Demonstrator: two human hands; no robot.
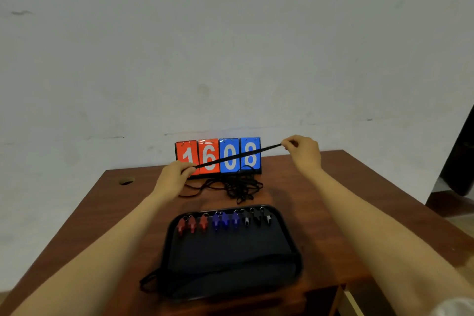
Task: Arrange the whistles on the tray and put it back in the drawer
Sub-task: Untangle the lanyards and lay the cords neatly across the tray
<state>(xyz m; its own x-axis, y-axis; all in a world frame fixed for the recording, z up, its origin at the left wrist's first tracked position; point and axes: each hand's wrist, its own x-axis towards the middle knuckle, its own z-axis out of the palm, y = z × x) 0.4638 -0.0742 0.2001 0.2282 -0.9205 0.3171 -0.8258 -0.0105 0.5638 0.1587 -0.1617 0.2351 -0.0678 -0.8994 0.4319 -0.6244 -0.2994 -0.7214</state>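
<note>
Nine whistles (224,220) lie in one row along the far edge of a black tray (230,259), lower centre of the frame; the row runs left to right, and each whistle's long axis runs roughly far to near, ring end toward the far rim, narrow end toward the camera; three red whistles (192,224) at left, three blue whistles (225,219) in the middle, three black whistles (256,217) at right, close beside one another; the rest of the tray floor is bare, with a thin black cord (154,280) draped over its near edge and trailing off the left corner.

The tray sits on a brown wooden table (333,200); beyond it, a tangle of black lanyards (241,186) lies on the tabletop; behind that stands a flip scoreboard (218,156), two red cards reading 1 and 6, two blue cards reading 0 and 8; no brand legible.

One black lanyard (238,156) is stretched taut across the scoreboard, rising from lower left to upper right; left hand (174,174) pinches its lower end between thumb and fingers, remaining fingers curled; right hand (302,150) pinches the upper end likewise, held higher and farther; both forearms are extended forward, bare, either side of the tray; a pale wall (230,46) fills the upper frame.
</note>
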